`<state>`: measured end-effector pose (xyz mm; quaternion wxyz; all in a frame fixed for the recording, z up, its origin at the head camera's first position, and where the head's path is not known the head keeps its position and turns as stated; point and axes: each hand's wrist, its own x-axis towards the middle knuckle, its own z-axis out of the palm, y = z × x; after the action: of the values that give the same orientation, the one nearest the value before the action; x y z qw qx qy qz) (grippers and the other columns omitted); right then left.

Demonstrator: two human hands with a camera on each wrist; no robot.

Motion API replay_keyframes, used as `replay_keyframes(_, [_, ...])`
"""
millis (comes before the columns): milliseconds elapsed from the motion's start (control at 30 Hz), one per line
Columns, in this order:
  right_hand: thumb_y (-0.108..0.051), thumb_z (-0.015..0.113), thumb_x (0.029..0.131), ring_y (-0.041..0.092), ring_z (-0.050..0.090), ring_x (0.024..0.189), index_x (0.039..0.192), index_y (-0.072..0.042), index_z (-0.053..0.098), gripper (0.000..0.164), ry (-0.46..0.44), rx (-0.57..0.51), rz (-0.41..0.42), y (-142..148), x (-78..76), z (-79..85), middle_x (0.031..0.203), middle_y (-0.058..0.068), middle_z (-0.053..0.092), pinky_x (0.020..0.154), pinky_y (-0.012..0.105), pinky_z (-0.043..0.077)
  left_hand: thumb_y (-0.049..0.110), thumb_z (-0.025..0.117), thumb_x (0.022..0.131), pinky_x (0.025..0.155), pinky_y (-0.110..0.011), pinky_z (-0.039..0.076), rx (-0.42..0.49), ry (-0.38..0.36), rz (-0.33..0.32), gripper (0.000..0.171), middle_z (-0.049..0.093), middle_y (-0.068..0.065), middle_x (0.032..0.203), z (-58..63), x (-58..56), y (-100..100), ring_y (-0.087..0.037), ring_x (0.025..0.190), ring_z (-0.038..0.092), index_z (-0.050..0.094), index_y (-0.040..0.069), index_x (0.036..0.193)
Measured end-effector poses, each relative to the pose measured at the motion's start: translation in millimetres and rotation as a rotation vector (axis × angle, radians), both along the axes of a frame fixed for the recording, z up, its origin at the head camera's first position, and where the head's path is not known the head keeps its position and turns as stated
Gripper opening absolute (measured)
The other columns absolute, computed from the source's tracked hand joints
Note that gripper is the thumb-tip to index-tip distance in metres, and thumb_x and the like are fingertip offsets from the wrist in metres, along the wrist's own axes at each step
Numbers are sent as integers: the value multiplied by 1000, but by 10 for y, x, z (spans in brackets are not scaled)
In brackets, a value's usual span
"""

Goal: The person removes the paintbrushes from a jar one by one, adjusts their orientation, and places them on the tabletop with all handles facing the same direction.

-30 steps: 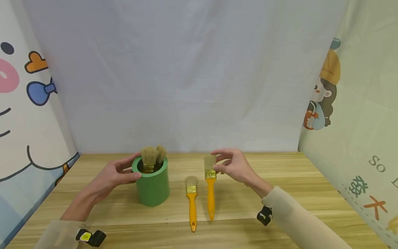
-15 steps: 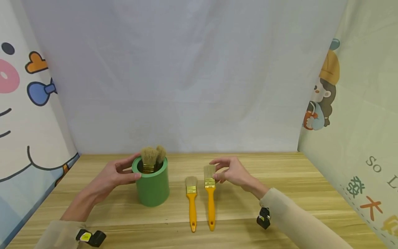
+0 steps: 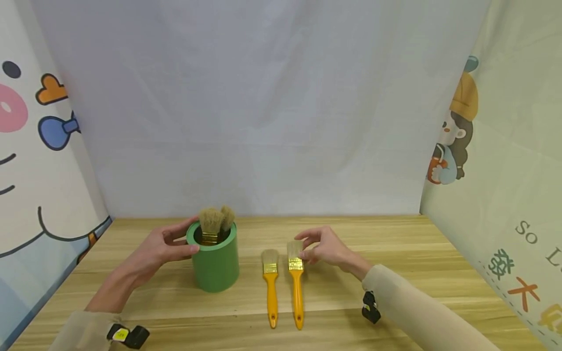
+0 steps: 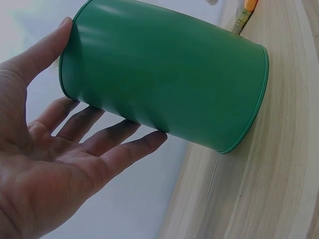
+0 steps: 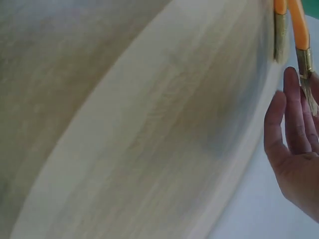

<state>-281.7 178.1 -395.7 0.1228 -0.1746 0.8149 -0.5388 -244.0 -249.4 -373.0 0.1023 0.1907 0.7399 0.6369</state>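
In the head view my left hand (image 3: pixel 158 247) holds a green cylindrical pot (image 3: pixel 216 269) by its left side. The left wrist view shows the thumb at the pot's rim and the fingertips against its wall. Two paintbrushes (image 3: pixel 211 222) stand bristles up inside; their handles are hidden. My right hand (image 3: pixel 328 248) pinches the bristle end of an orange-handled paintbrush (image 3: pixel 297 295), its handle pointing towards me. Left of it, a similar orange-handled paintbrush (image 3: pixel 271 290) lies on the table. In the right wrist view the held brush's bristles (image 5: pixel 310 97) are between thumb and fingers.
A wood-grain table (image 3: pixel 175 326) carries everything. A pale grey cloth (image 3: pixel 272 107) hangs along its back edge. Printed cloths stand at the left (image 3: pixel 39 161) and right (image 3: pixel 505 146) sides.
My right hand has brought its paintbrush down and towards me, until it is nearly level with the brush beside it. The left hand and the pot have stayed still.
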Motion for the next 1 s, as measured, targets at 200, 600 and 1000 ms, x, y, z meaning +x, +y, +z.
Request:
replay_keyframes(200, [4,82,86,24,72,87,126,7,71,42,64,93,-1,3,-29,-54,99,14,76,73,35,60,10,73,100,98,-35,56,-4,5,1,81,24,-22,170,-2,5,-3,-55,146,33,28,3,167])
replay_keyframes(600, [-2,85,86,21,70,91,125,4,74,41,80,181,17,30,-103,-141,97,8,76,76,32,58,11,72,100,98,-36,57,-7,1,-1,80,24,-21,170,2,6,-5,-55,146,33,28,4,167])
replay_keyframes(1000, [-4,86,87,19,70,92,124,3,75,39,103,223,32,-3,-125,-151,97,7,76,82,36,57,11,72,100,99,-36,56,-3,0,-9,80,24,-20,170,3,-3,-5,-54,146,34,28,5,167])
